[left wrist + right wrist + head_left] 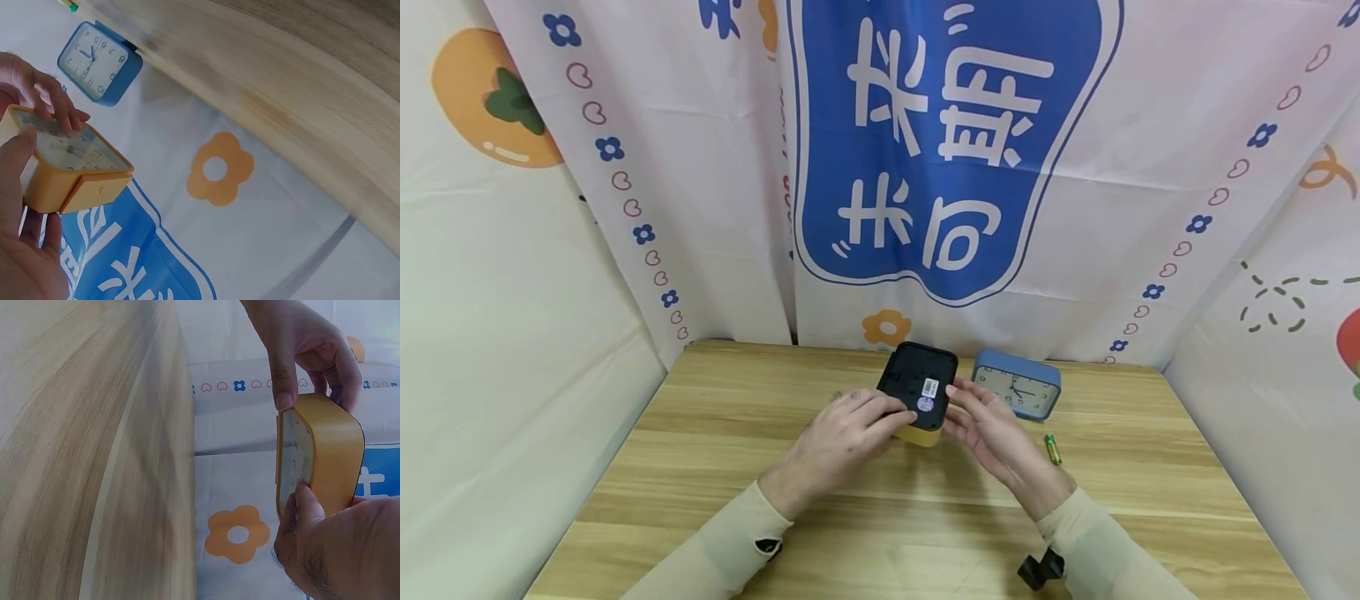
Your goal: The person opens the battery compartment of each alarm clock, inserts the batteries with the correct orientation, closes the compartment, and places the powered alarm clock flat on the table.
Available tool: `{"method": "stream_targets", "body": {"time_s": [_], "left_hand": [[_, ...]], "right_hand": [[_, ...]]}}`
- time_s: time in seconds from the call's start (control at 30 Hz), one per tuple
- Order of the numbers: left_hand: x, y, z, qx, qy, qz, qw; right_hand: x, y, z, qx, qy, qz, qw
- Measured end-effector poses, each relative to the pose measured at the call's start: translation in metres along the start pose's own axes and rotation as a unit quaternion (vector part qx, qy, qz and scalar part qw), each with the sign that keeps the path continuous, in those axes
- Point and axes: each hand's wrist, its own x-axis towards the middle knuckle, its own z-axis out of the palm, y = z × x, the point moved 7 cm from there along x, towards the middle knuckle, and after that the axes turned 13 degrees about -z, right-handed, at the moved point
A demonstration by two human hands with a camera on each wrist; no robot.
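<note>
A yellow alarm clock (921, 392) is held off the table between both hands, its black back turned up in the head view. That back carries a barcode sticker and a round purple sticker. My left hand (850, 429) grips one side, its thumb on the face side and its fingers across the back. The right hand (988, 429) holds the opposite side, fingertips on the face and the clock's edge. In the left wrist view the clock's face (62, 147) shows behind glass, partly covered by fingers. The right wrist view shows the yellow side (334, 450).
Behind my right hand a blue alarm clock (1018, 387) stands on the wooden table (737, 433). A green battery (1052, 449) lies to its front right. A printed white cloth (730, 208) hangs along the table's back edge, with similar cloth at both sides.
</note>
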Motion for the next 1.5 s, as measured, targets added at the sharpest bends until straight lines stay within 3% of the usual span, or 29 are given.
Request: {"method": "stream_targets", "body": {"time_s": [0.33,0.53,0.63,0.87,1.13,1.3,1.5], "left_hand": [[0.004,-0.008,-0.002,-0.077,-0.009,-0.052,0.9957],[0.005,-0.016,-0.003,-0.128,-0.033,-0.113,0.9847],[0.006,-0.023,-0.002,-0.165,-0.053,-0.157,0.9722],[0.006,-0.04,0.002,-0.251,-0.077,-0.245,0.9333],[0.006,-0.059,0.01,-0.299,-0.086,-0.302,0.9011],[0.003,-0.07,0.017,-0.332,-0.107,-0.339,0.8736],[0.0,-0.077,0.024,-0.382,-0.13,-0.347,0.8467]], "right_hand": [[0.001,-0.005,-0.006,-0.047,-0.012,-0.021,0.999],[0.001,-0.007,-0.008,-0.077,-0.018,-0.03,0.996],[0.001,-0.008,-0.008,-0.091,-0.024,-0.036,0.995],[-0.001,-0.011,-0.007,-0.125,-0.039,-0.045,0.99],[-0.003,-0.013,-0.006,-0.171,-0.062,-0.043,0.982],[-0.007,-0.012,-0.004,-0.217,-0.092,-0.048,0.971],[-0.012,-0.011,0.001,-0.263,-0.142,-0.055,0.953]]}}
